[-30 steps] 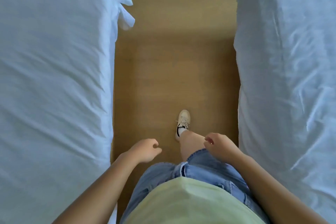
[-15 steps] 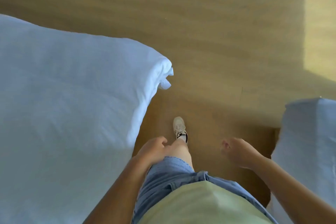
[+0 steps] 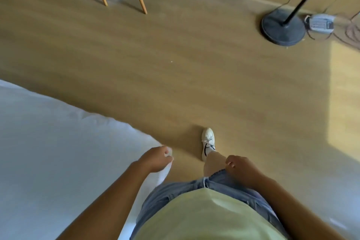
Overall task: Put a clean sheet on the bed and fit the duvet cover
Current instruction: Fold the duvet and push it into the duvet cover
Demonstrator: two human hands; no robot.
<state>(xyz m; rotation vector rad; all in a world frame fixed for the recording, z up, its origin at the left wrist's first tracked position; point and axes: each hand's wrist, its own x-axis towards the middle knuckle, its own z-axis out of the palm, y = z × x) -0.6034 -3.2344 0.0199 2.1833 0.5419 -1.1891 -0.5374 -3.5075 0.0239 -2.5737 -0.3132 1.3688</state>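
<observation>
Wooden floor (image 3: 175, 64); left hand (image 3: 155, 159) at bed corner (image 3: 136, 138), right hand (image 3: 241, 167) beside leg (image 3: 214, 163)

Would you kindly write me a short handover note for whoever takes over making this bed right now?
Left grip: fingers curled at the corner of the white sheet; whether it actually holds the cloth is unclear.
Right grip: loosely curled, empty.
Done: the white sheet lies spread and fairly smooth in the part in view.
Left: check the corner tuck. The duvet cover is not in view, so it has to be found and fitted.
</observation>
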